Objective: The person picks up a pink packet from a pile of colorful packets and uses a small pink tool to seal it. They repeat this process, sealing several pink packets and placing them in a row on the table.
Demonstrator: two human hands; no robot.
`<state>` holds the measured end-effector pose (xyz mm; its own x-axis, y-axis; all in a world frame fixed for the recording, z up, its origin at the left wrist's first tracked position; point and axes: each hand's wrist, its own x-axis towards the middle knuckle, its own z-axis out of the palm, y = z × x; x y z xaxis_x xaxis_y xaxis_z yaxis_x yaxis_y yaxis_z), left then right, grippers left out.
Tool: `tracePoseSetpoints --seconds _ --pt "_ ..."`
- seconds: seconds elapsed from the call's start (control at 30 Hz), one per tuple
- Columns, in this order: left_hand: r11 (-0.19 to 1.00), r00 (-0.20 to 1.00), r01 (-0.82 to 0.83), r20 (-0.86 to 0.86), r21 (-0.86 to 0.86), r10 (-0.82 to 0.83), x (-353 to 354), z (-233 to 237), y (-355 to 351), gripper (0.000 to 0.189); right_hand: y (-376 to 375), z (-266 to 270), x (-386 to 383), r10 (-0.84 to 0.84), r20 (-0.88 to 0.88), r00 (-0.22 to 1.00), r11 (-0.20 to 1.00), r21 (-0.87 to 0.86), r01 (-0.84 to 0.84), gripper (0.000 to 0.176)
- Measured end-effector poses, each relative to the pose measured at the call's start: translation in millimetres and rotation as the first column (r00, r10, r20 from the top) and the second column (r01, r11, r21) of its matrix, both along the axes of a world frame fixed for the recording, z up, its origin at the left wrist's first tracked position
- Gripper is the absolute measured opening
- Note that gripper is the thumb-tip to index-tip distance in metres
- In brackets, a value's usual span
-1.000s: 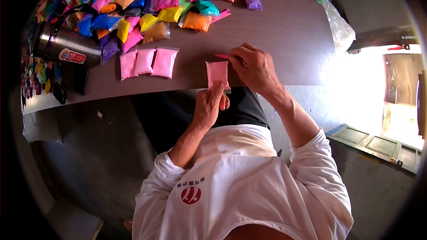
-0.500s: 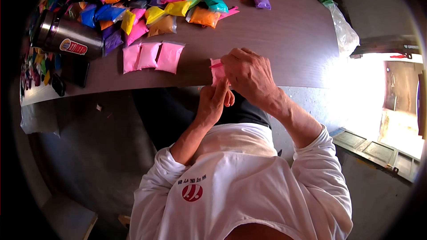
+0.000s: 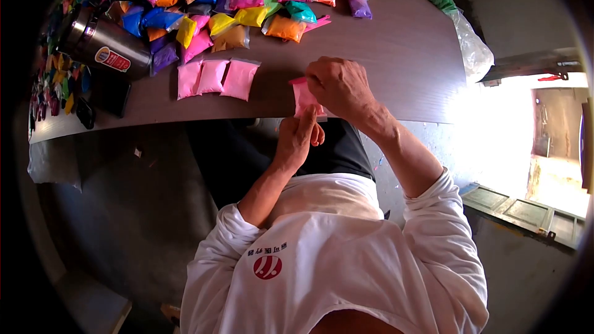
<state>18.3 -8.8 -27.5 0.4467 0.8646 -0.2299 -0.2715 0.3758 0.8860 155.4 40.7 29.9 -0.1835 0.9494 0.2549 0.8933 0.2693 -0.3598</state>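
A small pink packet point(image 3: 301, 96) lies at the table's front edge, with a darker pink strip along its top. My left hand point(image 3: 297, 139) pinches the packet's lower end between thumb and fingers. Over the packet's upper right side, my right hand point(image 3: 341, 86) is curled with its fingers closed; its fingertips are hidden, so what they hold cannot be made out. Left of my hands, three light pink packets point(image 3: 212, 77) lie side by side on the table.
Many coloured packets point(image 3: 250, 17) are heaped along the back and left of the brown table point(image 3: 396, 55). A steel flask point(image 3: 105, 46) lies at the left, near a dark phone-like object point(image 3: 116, 98). Clear plastic point(image 3: 473, 49) hangs at the right edge.
My right hand has moved slightly up and left, and more of the pink packet shows. The dark pink strip now lies along the packet's top. My left hand keeps its pinch.
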Motion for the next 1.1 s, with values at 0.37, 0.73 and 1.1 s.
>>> tracePoseSetpoints --seconds 0.37,0.73,1.1 --pt "1.0 1.0 0.004 0.0 -0.007 -0.004 -4.1 -0.3 -4.1 0.057 -51.3 14.2 11.1 -0.125 -0.272 0.954 0.99 -0.095 0.102 0.01" --pt "1.0 0.999 -0.002 0.053 0.017 0.001 0.7 -1.8 0.0 0.058 -31.9 -2.1 15.6 -0.038 -0.133 0.99 0.999 -0.037 0.034 0.009" --pt "1.0 0.999 -0.023 0.031 0.013 0.023 3.4 -0.6 -0.8 0.057 -23.6 -9.9 14.4 -0.156 -0.115 0.981 0.986 0.032 0.161 0.01"
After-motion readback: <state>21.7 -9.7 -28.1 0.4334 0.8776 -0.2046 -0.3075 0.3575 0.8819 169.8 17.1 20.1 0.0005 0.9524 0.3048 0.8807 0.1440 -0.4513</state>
